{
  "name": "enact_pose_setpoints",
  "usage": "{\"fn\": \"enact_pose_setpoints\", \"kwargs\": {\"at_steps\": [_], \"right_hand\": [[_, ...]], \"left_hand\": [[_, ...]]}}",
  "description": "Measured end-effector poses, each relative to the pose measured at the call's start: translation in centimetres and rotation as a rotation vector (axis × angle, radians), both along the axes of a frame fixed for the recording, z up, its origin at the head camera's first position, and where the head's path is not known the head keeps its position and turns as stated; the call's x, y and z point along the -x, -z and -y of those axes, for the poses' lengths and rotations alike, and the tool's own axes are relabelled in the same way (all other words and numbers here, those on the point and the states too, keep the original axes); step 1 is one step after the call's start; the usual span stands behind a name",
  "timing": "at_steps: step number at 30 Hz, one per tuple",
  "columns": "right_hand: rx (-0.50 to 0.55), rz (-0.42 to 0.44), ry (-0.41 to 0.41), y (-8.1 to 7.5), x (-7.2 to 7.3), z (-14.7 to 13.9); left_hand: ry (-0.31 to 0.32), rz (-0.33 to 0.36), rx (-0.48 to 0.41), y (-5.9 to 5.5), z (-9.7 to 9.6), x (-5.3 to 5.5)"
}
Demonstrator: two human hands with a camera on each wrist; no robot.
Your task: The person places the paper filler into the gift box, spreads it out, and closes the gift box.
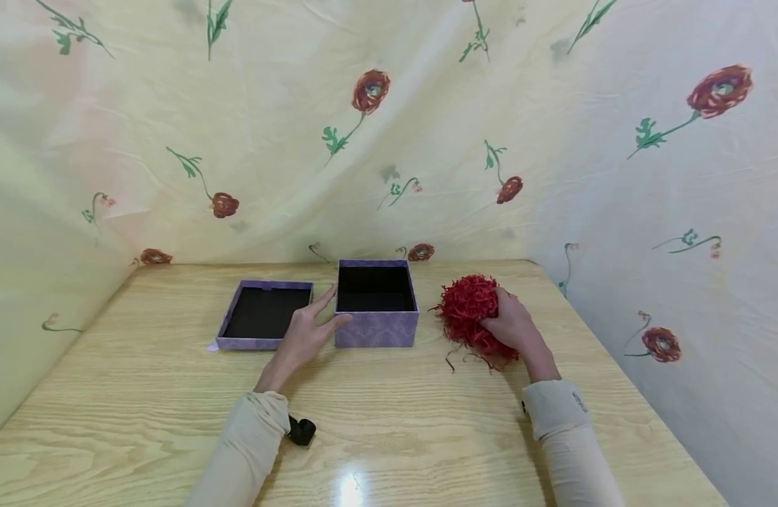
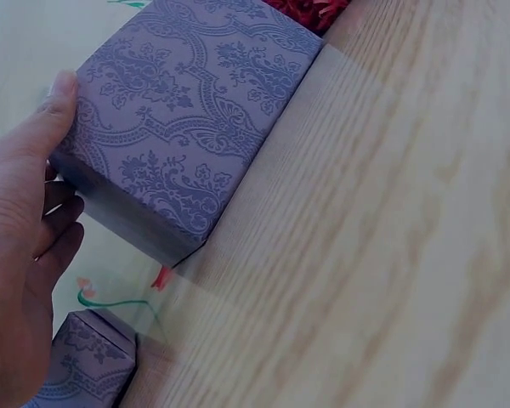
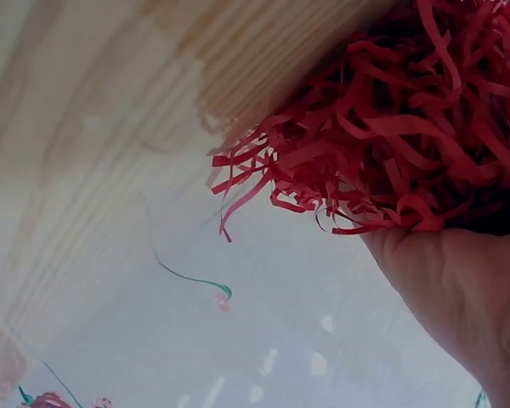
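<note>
A purple patterned box [image 1: 376, 329] with a black inside stands upright and uncovered at the middle of the table. My left hand [image 1: 303, 336] is at its left side, thumb near the front corner and fingers extended along the side wall. In the left wrist view, the thumb touches the box [image 2: 187, 110] near its edge. To the right, my right hand [image 1: 514, 324] grips a heap of red shredded paper [image 1: 467, 306], its fingertips buried in the strands. The right wrist view shows the shredded paper [image 3: 408, 127] against the palm, with loose ends hanging out.
Left of the box lies a shallow purple lid [image 1: 262, 313], black inside facing up. The wooden table [image 1: 389, 422] ends at a flowered cloth [image 1: 268, 141] behind and at the sides. A small black object [image 1: 302, 431] shows beside the left sleeve.
</note>
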State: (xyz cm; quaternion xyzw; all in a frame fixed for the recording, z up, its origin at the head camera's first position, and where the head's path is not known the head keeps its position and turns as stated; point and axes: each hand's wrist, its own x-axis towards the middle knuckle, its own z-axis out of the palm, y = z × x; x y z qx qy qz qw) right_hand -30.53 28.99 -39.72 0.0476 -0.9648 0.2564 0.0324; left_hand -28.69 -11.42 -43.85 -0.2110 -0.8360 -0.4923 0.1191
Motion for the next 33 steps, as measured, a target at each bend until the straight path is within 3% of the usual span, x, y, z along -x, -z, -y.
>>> {"fn": "enact_pose_setpoints", "kwargs": {"at_steps": [18, 33], "right_hand": [[0.137, -0.035, 0.020, -0.8, -1.1, -0.9], [0.182, -0.095, -0.003, -3.4, -1.8, -0.2]], "left_hand": [[-0.006, 0.010, 0.001, -0.1, 0.0, 0.1], [0.009, -0.007, -0.010, 0.0, 0.2, 0.1]]}}
